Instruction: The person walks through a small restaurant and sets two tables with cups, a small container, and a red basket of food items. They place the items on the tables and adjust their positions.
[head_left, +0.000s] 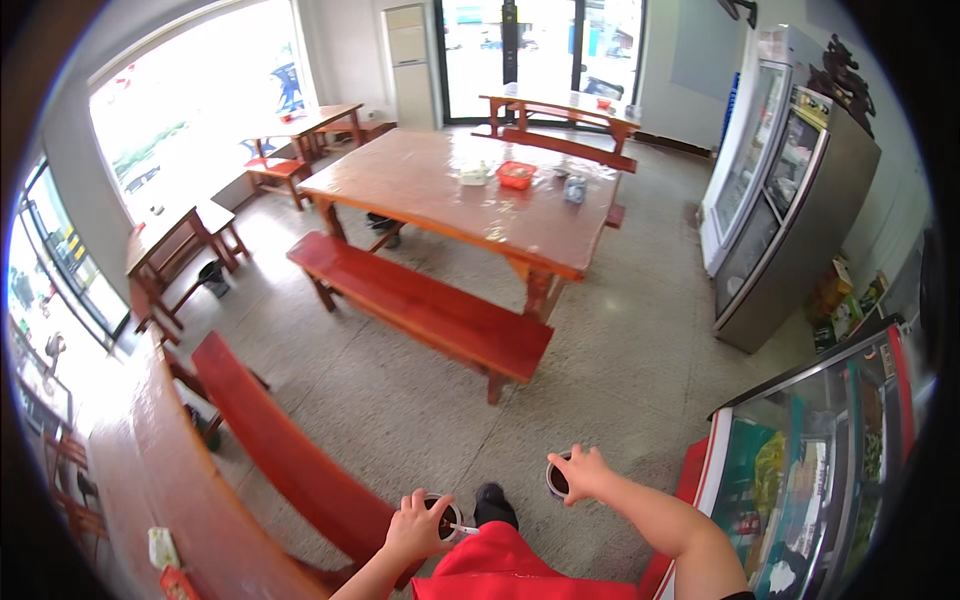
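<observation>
My left hand grips a small round container of dark liquid from above, fingers spread over its rim. A white spoon leans out of that container toward the right. In my right hand is a second round container of dark liquid, held by its rim with the thumb and fingers. Both containers are above the floor, one on each side of my red apron. One dark shoe shows between them.
A red wooden bench and long table run along my left. Ahead stand another bench and a large table bearing a red basket. A glass display case is close on my right, upright refrigerators beyond.
</observation>
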